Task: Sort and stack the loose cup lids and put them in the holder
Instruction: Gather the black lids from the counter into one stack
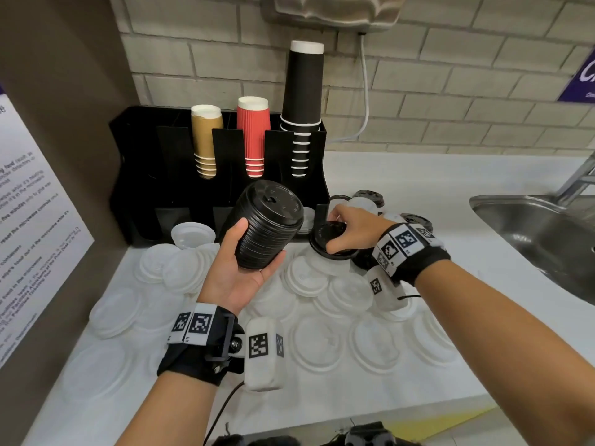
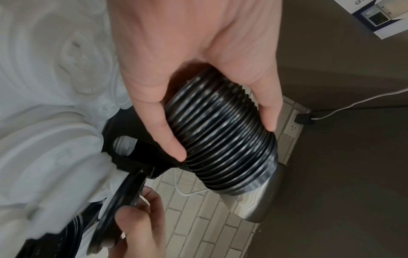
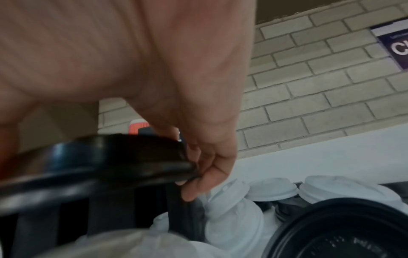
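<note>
My left hand point(image 1: 240, 265) grips a tall stack of black lids point(image 1: 269, 225), held tilted above the counter; the same stack of black lids point(image 2: 223, 136) sits between thumb and fingers in the left wrist view. Just to its right, my right hand point(image 1: 346, 228) pinches a single black lid point(image 1: 328, 241) by its rim, lifted slightly off the pile; in the right wrist view that black lid point(image 3: 106, 157) is blurred. Many white lids point(image 1: 322, 317) lie loose on the white counter. The black holder point(image 1: 145, 188) stands behind against the brick wall.
Gold, red and black cup stacks point(image 1: 254, 136) fill the holder's upper slots. More black lids point(image 1: 415, 220) lie behind my right wrist. A steel sink point(image 1: 541, 233) is at the right. A brown side panel with a notice point(image 1: 29, 236) closes the left.
</note>
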`<action>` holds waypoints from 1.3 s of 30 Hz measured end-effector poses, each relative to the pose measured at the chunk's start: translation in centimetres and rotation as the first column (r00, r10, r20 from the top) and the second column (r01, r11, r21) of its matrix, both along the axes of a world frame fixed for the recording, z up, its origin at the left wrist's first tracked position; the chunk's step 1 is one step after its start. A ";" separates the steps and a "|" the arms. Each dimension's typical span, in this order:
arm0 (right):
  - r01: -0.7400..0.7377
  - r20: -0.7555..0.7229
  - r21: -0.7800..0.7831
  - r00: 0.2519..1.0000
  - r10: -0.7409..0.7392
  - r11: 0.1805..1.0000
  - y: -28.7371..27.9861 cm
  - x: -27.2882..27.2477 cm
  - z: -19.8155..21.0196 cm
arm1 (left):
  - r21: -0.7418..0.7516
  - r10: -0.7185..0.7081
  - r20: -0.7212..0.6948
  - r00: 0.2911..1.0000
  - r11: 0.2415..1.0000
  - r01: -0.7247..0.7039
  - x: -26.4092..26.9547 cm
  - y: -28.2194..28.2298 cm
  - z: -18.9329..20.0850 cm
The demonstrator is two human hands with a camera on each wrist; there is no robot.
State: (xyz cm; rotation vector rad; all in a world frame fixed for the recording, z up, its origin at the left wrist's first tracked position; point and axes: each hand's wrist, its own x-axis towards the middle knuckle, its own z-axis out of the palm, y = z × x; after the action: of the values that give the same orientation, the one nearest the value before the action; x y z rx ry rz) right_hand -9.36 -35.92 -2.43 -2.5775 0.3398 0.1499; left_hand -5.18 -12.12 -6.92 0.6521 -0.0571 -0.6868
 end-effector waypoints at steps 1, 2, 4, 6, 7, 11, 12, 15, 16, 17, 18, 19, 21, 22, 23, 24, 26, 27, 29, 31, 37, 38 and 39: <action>-0.004 0.007 -0.029 1.000 0.004 1.000 0.0 0.1 0.0 | -0.007 -0.002 0.002 1.000 1.000 0.002 0.0 0.1 -0.1; -0.010 0.028 -0.041 1.000 0.011 0.999 0.0 0.1 0.2 | -0.015 -0.004 0.006 1.000 1.000 0.004 0.1 0.3 -0.1; -0.012 0.115 0.033 0.993 0.008 0.999 0.1 0.0 1.0 | -0.027 -0.012 0.021 1.000 1.000 0.013 0.1 0.4 -0.2; -0.022 0.245 0.291 0.968 -0.052 0.956 0.7 -0.4 2.1 | -0.036 -0.019 0.038 0.999 0.999 0.020 0.1 0.5 -0.3; -0.051 0.302 0.430 0.949 -0.090 0.901 1.2 -0.7 2.7 | -0.039 -0.021 0.041 0.999 0.999 0.023 0.1 0.4 -0.3; -0.222 0.432 0.579 0.899 -0.065 0.785 3.2 -2.1 4.4 | -0.033 -0.027 0.033 0.999 0.999 0.028 0.0 0.2 -0.3; -0.239 0.447 0.542 0.894 -0.035 0.805 3.7 -2.3 4.6 | -0.024 -0.026 0.032 0.999 0.999 0.027 0.0 0.1 -0.3; -0.238 0.467 0.398 0.884 0.028 0.886 5.1 -2.5 4.9 | -0.013 -0.030 0.044 0.999 0.999 0.031 -0.2 -0.2 -0.2; -0.248 0.480 0.355 0.876 0.052 0.901 5.4 -2.4 5.0 | -0.012 -0.038 0.051 0.998 0.999 0.039 -0.2 -0.3 -0.2; -0.261 0.491 0.321 0.868 0.076 0.910 5.7 -2.3 5.1 | -0.006 -0.047 0.063 0.997 0.999 0.048 -0.3 -0.3 -0.2; -0.271 0.496 0.297 0.863 0.095 0.916 5.9 -2.2 5.3 | 0.002 -0.054 0.074 0.996 0.999 0.054 -0.4 -0.3 -0.2; -0.274 0.492 0.281 0.864 0.107 0.920 6.0 -2.0 5.5 | 0.009 -0.058 0.082 0.995 0.998 0.058 -0.5 -0.4 -0.3; -0.280 0.472 0.258 0.872 0.132 0.924 6.2 -1.8 6.0 | 0.019 -0.069 0.088 0.994 0.998 0.068 -0.5 -0.4 -0.4; -0.292 0.465 0.250 0.872 0.150 0.923 6.2 -1.7 6.2 | 0.022 -0.077 0.092 0.993 0.997 0.075 -0.5 -0.5 -0.4; -0.309 0.460 0.241 0.871 0.172 0.920 6.2 -1.6 6.4 | 0.026 -0.081 0.095 0.992 0.997 0.079 -0.6 -0.5 -0.4; -0.327 0.456 0.229 0.868 0.196 0.917 6.3 -1.6 6.6 | 0.029 -0.083 0.100 0.991 0.996 0.081 -0.6 -0.5 -0.4; -0.355 0.454 0.205 0.860 0.233 0.912 6.4 -1.6 6.7 | 0.029 -0.089 0.113 0.990 0.996 0.086 -0.5 -0.6 -0.4; -0.365 0.458 0.196 0.855 0.243 0.910 6.5 -1.7 6.7 | 0.027 -0.095 0.121 0.988 0.995 0.092 -0.5 -0.6 -0.4; -0.376 0.468 0.183 0.846 0.256 0.909 6.5 -1.7 6.7 | 0.024 -0.104 0.134 0.985 0.994 0.102 -0.4 -0.6 -0.3; -0.372 0.468 0.173 0.846 0.256 0.912 6.5 -1.6 6.7 | 0.025 -0.107 0.130 0.986 0.994 0.105 -0.3 -0.7 -0.3; -0.356 0.453 0.179 0.857 0.244 0.917 6.4 -1.7 6.8 | 0.001 -0.117 0.115 0.986 0.993 0.117 -0.4 -1.1 -0.2; -0.336 0.457 0.184 0.861 0.223 0.924 6.1 -1.8 7.0 | -0.009 -0.114 0.102 0.988 0.993 0.115 -0.4 -1.1 -0.1; -0.300 0.461 0.189 0.868 0.186 0.935 5.6 -2.0 7.2 | -0.024 -0.109 0.079 0.991 0.993 0.111 -0.4 -1.1 -0.2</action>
State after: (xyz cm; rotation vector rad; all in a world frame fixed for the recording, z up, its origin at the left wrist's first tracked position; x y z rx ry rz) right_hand -11.32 -30.30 4.73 -2.3006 -0.1695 -0.2797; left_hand -5.58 -13.19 -7.08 0.6512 -0.1752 -0.7660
